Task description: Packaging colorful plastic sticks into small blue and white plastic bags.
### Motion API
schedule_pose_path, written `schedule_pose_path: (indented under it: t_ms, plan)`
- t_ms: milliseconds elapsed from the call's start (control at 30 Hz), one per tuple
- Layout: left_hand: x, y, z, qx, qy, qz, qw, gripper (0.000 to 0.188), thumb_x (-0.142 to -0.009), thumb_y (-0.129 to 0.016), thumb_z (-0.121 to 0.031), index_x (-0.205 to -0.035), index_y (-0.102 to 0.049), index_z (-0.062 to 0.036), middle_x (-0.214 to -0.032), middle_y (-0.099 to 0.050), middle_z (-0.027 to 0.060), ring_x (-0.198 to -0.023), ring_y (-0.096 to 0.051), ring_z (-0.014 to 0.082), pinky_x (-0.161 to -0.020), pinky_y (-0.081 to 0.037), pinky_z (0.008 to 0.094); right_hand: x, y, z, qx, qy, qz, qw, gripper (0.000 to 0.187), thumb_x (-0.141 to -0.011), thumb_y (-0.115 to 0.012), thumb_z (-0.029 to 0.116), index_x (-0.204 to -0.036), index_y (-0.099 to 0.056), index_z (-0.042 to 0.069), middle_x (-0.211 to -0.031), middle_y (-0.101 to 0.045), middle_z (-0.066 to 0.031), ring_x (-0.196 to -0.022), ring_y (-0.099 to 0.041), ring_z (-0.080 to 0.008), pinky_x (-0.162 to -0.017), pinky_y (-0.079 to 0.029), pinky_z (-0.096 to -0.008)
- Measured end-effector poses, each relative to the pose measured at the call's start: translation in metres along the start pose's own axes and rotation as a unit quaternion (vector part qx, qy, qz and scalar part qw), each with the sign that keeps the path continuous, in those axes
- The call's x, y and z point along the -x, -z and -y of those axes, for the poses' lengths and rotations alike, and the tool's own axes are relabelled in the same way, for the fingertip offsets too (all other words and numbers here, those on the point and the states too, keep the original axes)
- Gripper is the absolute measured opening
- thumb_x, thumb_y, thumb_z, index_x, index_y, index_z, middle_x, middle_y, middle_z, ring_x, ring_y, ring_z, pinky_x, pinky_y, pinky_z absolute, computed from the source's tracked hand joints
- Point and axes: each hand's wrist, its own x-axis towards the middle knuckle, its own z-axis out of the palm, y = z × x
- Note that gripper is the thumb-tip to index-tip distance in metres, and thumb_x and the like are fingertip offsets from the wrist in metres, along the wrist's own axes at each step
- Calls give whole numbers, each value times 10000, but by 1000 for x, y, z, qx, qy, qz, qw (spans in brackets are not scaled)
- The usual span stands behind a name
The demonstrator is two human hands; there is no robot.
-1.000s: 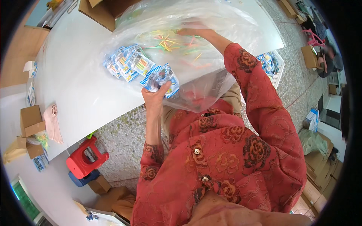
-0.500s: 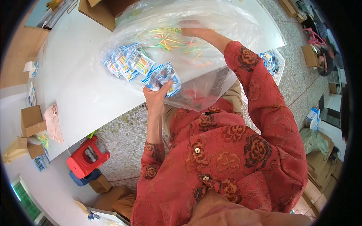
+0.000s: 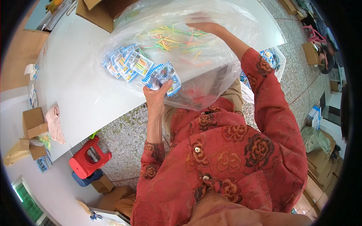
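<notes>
My left hand [image 3: 155,95] pinches a blue-and-white packet [image 3: 166,78] with a checked edge, the thumb lying on its front. Just beyond it, several matching packets [image 3: 124,64] overlap on the plastic; coloured sticks show on some. A big clear plastic bag [image 3: 222,81] spreads over the table front, with thin yellow, green and pink sticks [image 3: 166,42] loose on it. My right hand [image 3: 206,25] is at the far side of these sticks, fingers stretched leftward and partly blurred by film. No held item shows in it.
The white table [image 3: 71,90] runs left, with an open cardboard box [image 3: 96,17] at its back. A white basket [image 3: 279,64] of blue packets stands right of the table. A red stool [image 3: 86,158] and a pink cloth [image 3: 55,124] are at the left.
My right hand has moved right and slightly away from the loose sticks, its forearm swinging outward. Some sticks it covered now show. My left hand and its packet have stayed put.
</notes>
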Motion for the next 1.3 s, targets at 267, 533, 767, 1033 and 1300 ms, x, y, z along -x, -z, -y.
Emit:
schedule_pose_path:
  t_ms: [267,533,767,1033,1300]
  plan:
    - [-4,-12,-4,-36,15,19,999,335,-687,-707,28,-1005,-601,22,-928,-631,62,-800,-595,115,-743,-480,260,26,-36,-33,-33,137,-201,969,311,-851,-553,316,-988,-589,38,-883,-594,-80,-794,-531,-208,-720,-447,-327]
    - [-12,-24,-5,-74,-6,32,997,328,-683,-702,24,-996,-603,30,-931,-634,63,-798,-597,114,-732,-483,258,33,-32,-29,-58,136,-201,968,236,-862,-553,265,-892,-585,33,-720,-552,-72,-653,-482,-178,-613,-407,-309]
    - [-18,-29,2,-111,-15,21,993,275,-688,-713,-11,-951,-636,8,-865,-643,31,-739,-585,86,-684,-470,235,97,0,45,-286,80,-64,953,194,-867,-556,222,-851,-603,34,-779,-559,-1,-632,-437,-84,-573,-381,-244]
    - [-26,-31,12,-113,-32,45,992,213,-697,-707,-28,-903,-661,1,-814,-647,16,-693,-566,64,-649,-460,222,125,10,100,-429,191,41,882,82,-865,-554,135,-877,-565,55,-804,-559,3,-624,-438,-55,-561,-379,-202]
    - [-24,-38,8,-116,-24,37,992,176,-707,-698,-25,-878,-661,-5,-790,-640,4,-675,-550,54,-624,-447,223,118,-1,102,-444,169,33,879,115,-867,-566,172,-880,-560,58,-790,-565,2,-638,-464,-63,-575,-401,-218]
